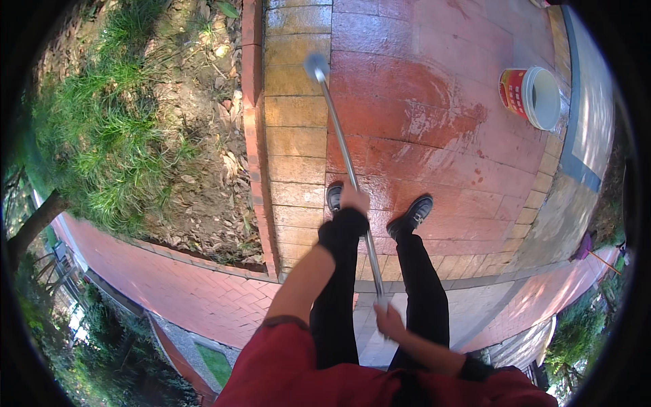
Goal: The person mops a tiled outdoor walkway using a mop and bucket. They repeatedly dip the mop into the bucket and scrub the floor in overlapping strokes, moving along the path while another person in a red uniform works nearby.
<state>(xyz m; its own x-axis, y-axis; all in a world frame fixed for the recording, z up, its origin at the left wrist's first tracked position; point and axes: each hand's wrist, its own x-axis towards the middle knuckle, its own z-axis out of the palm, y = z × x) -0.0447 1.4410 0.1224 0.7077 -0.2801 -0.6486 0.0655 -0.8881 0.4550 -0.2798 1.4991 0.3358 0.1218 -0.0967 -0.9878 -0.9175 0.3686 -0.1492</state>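
A long metal pole [342, 137] runs from near my waist out over the wet paving. My left hand [354, 198] is closed around its middle, above my shoe. Lower down, my right hand [390, 321] grips the pole's near end. At the far end a blurred grey-blue head [316, 66], its exact kind unclear, lies over the yellow tiles [296, 111] beside the red paving. The red tiles [386, 91] look wet and shiny, with darker patches and pale smears. To the right stands a white plastic bucket [544, 99] with a red and yellow printed side; its inside is only partly visible.
A raised red brick edging [257, 152] borders a planting bed with grass [122, 132] and dry leaves on the left. A grey-blue strip [580, 168] edges the paving at right. A purple object [585, 246] with an orange stick lies at the far right.
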